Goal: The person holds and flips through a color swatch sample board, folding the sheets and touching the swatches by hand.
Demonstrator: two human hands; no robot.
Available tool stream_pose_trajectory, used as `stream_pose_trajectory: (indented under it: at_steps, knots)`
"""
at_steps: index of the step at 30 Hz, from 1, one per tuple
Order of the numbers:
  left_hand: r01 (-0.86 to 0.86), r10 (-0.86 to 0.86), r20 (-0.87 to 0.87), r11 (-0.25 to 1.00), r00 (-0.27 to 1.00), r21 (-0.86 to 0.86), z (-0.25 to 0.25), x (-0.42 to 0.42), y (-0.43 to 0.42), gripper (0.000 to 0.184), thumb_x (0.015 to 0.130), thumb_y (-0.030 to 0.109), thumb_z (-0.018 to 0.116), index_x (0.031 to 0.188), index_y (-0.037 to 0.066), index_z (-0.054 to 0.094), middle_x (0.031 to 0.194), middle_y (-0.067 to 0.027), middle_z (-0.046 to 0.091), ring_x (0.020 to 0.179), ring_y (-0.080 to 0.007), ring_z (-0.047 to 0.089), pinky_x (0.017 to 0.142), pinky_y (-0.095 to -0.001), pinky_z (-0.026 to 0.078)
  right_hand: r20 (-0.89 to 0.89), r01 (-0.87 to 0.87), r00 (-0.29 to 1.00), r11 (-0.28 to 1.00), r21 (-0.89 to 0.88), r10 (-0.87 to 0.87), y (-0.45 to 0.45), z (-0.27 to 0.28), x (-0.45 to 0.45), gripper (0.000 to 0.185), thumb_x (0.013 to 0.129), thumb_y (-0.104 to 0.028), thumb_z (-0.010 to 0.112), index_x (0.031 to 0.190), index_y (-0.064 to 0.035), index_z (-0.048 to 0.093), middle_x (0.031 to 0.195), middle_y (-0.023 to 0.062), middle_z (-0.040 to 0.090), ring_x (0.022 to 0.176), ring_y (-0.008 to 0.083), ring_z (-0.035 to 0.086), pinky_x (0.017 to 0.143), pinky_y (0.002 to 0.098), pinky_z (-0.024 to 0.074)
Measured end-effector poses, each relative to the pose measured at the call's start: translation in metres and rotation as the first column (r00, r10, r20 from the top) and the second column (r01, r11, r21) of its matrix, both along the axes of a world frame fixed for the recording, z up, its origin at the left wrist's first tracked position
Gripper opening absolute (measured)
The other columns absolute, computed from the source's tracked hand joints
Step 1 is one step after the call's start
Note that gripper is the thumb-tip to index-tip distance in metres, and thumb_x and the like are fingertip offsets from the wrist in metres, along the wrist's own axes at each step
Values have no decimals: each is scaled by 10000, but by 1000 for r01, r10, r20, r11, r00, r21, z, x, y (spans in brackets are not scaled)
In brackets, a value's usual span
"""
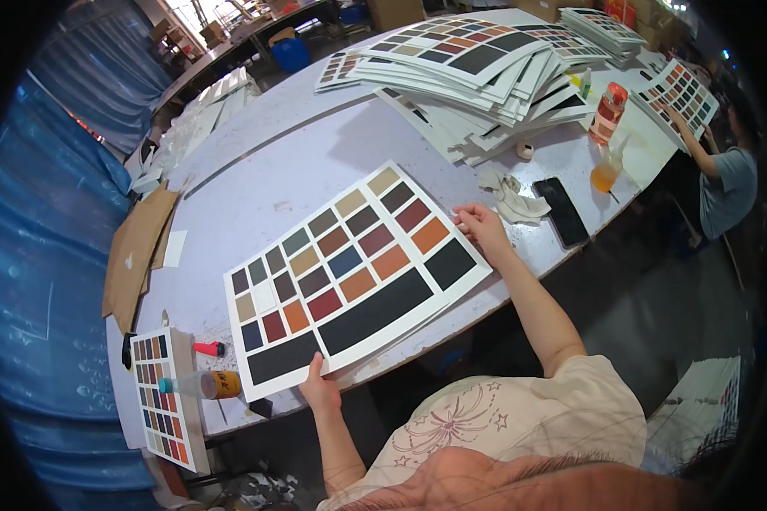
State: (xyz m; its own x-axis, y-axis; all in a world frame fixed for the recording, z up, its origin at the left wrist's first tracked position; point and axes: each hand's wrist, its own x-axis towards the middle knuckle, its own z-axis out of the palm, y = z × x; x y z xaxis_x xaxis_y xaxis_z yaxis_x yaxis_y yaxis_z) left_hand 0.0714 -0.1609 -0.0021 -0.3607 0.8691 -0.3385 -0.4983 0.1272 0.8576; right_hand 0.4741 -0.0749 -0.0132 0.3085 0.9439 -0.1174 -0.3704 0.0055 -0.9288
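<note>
A large white colour swatch card [368, 294], printed with rows of brown, red, orange, blue and black blocks, lies tilted across the near part of the table. My left hand [321, 390] grips its near edge, thumb on top and fingers hidden beneath. At the card's right edge, my right hand [480, 230] has bent fingers closed on the border. Another layer of white card shows under the near edge. Close to my right hand are a crumpled white cloth [513, 198] and a black phone [561, 211].
Stacked swatch cards [460, 51] cover the table's far side. A red-labelled bottle [608, 113] and an amber bottle [607, 170] stand right. At left are a card stack [166, 400], a lying bottle [204, 385], a red-handled tool [209, 348] and cardboard [136, 251]. A co-worker [729, 183] holds another card.
</note>
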Motion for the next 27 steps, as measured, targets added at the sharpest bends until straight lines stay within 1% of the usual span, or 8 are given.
stream_pose_trajectory:
  at_steps: [3, 6, 9, 12, 15, 21, 24, 27]
  knots:
    - [9, -8, -26, 999, 1000, 33, -2, 3, -3, 316, 834, -6, 629, 1143, 0, 563, 1096, -74, 604, 973, -198, 611, 842, -327, 520, 354, 63, 930, 993, 100, -94, 12, -29, -2, 184, 882, -146, 604, 995, -5, 642, 804, 52, 659, 698, 117, 606, 628, 244, 469]
    - [-1, 1, -15, 1000, 1000, -17, 1, 4, -3, 379, 837, -20, 626, 1200, 4, 519, 1134, -90, 576, 1009, -214, 596, 863, -339, 516, 567, 108, 800, 976, 187, -197, 8, -27, -8, 158, 870, -121, 598, 960, -3, 653, 800, 71, 668, 707, 122, 610, 638, 251, 469]
    - [28, -28, -12, 999, 1000, 23, -1, 3, -4, 380, 841, -19, 622, 1205, 7, 517, 1141, -93, 575, 1017, -212, 592, 877, -337, 509, 586, 99, 792, 984, 150, -169, 5, -23, -7, 162, 869, -123, 597, 959, -1, 652, 813, 91, 673, 719, 133, 617, 653, 258, 475]
    - [20, -20, -25, 1000, 999, 19, 2, 6, -7, 319, 848, 9, 629, 1157, -18, 554, 1104, -90, 595, 992, -214, 599, 873, -339, 500, 600, 107, 777, 979, 171, -190, 7, -25, -8, 157, 869, -117, 593, 954, 1, 653, 808, 95, 673, 718, 142, 619, 652, 266, 475]
    - [43, -43, 3, 999, 999, 31, -10, -2, -7, 324, 853, -10, 612, 1167, -22, 533, 1089, -98, 599, 967, -209, 615, 864, -331, 516, 614, 105, 766, 979, 175, -192, 5, -22, -8, 157, 870, -116, 589, 955, -1, 653, 807, 99, 670, 727, 147, 621, 654, 271, 474]
    - [50, -49, -10, 998, 999, 35, -13, -4, -7, 277, 863, 10, 612, 1128, -36, 545, 1042, -95, 613, 926, -195, 628, 831, -317, 528, 640, 107, 747, 983, 150, -179, 2, -16, -9, 156, 874, -126, 585, 951, -11, 657, 783, 87, 658, 700, 137, 596, 641, 264, 461]
    - [41, -41, -7, 999, 999, 33, -13, -4, -7, 276, 863, 12, 614, 1127, -36, 545, 1037, -98, 614, 930, -192, 626, 830, -314, 527, 620, 94, 765, 983, 161, -174, 3, -20, -9, 146, 898, -117, 583, 967, -7, 648, 761, 15, 617, 691, 67, 516, 627, 220, 416]
    - [37, -37, -8, 999, 999, 39, -14, -4, -7, 286, 863, 13, 616, 1135, -32, 542, 1043, -97, 611, 933, -191, 625, 832, -313, 526, 622, 104, 760, 980, 171, -189, 5, -24, -8, 156, 874, -127, 584, 951, -15, 659, 775, 82, 654, 682, 130, 582, 629, 261, 454]
